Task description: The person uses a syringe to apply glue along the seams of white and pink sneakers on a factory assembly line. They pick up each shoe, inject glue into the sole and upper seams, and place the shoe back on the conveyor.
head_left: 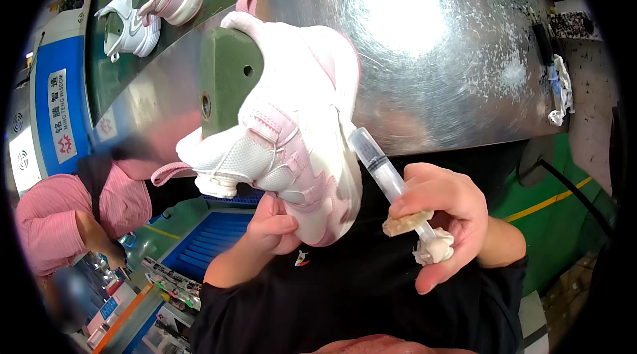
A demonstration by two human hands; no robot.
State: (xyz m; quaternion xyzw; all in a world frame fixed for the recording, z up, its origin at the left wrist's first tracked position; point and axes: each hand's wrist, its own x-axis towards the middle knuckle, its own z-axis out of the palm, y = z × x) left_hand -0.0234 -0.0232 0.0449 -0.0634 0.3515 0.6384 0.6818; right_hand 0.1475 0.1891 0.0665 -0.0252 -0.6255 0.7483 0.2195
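A pink and white sneaker [315, 135] is tilted in front of me, a green shoe last [227, 82] filling its opening. My left hand [271, 229] grips the toe end, thumb on the upper. My right hand [456, 211] is closed around a clear syringe [379, 167]. The syringe's far end lies against or very near the edge of the sneaker's white sole; which, I cannot tell. Yellowish wrapping [406, 222] surrounds the syringe by my fingers, and a crumpled white wad [434, 248] covers its near end.
A shiny metal work surface [438, 102] lies beyond the sneaker, with whitish residue at its right. A tool with a dark handle [543, 42] and a white rag [561, 92] lie at its right edge. More sneakers [129, 22] stand at the upper left. A person in pink [79, 208] is at the left.
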